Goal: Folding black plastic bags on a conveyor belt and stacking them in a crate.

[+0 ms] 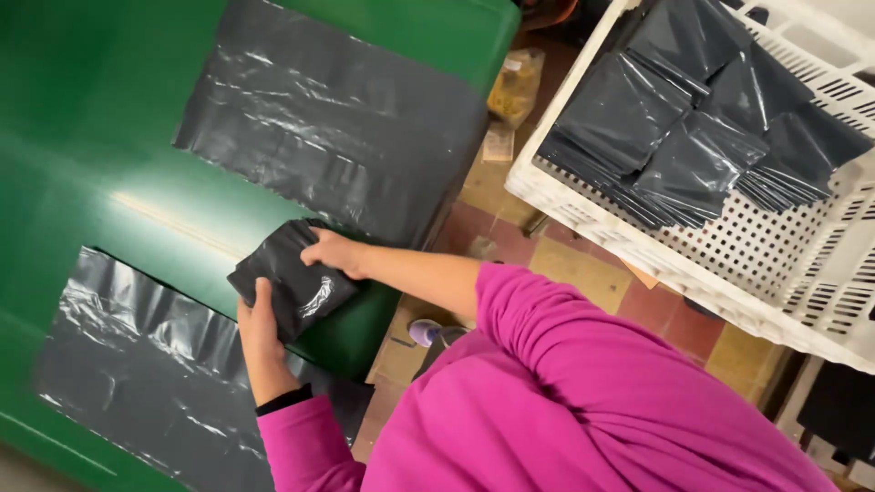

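Pink sleeve (pixel 583 401) hides table edge (pixel 392 310), floor (pixel 565 264).

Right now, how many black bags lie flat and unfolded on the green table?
2: one flat bag on the table's far side, another flat bag on the near side by the left wrist. A third, folded, is in both hands.

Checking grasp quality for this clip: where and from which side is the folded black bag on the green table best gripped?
Probably by its two opposite short edges, as the hands do: the left hand at the near end, the right hand at the far top corner. The folded bag is a flat, slippery, layered packet lying tilted on the table, so pinching across the layers from the table's edge side should keep the folds together.
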